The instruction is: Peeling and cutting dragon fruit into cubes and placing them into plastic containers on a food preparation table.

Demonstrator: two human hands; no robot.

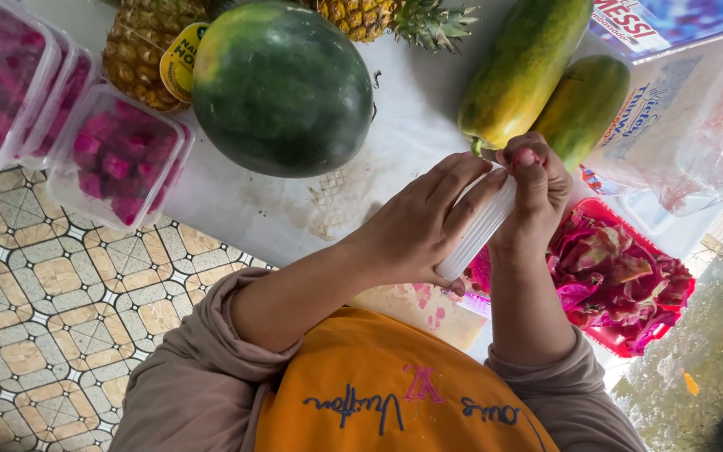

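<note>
My left hand (428,222) and my right hand (537,188) both grip a clear plastic container (483,228), held on edge between them above the table. The left fingers lie flat over its side, and the right thumb presses on its upper rim. Pink fruit pieces show just below the container. Under my right forearm sits a red basket (667,322) heaped with pink dragon fruit peels (612,272).
A watermelon (282,84), two pineapples (140,50) and two papayas (525,63) lie on the white table (244,209). Several clear boxes of cut pink fruit (119,155) stand at the left. Plastic bags (688,125) lie at the right. A cutting board (424,310) is near my body. Patterned floor tiles (52,293) show lower left.
</note>
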